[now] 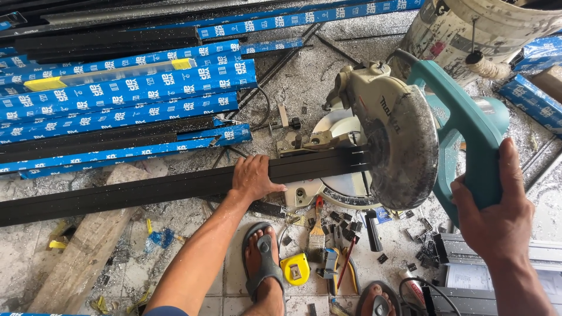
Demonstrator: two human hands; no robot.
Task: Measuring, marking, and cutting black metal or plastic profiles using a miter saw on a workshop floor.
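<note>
My left hand [253,177] presses down on a long black metal profile [146,190] that lies across the base of a mitre saw [386,140]. The profile's right end runs under the saw's grey blade guard [404,149]. My right hand [497,219] is closed around the saw's teal handle [477,146]. The saw head is lowered over the profile. My feet in sandals [266,266] stand just below the saw.
Blue-wrapped profiles [129,88] lie stacked at the upper left. A wooden plank [88,246] lies at the lower left. A yellow tape measure [295,269], a paintbrush [317,228] and small black offcuts lie by the saw. A dirty bucket [468,29] stands at the upper right.
</note>
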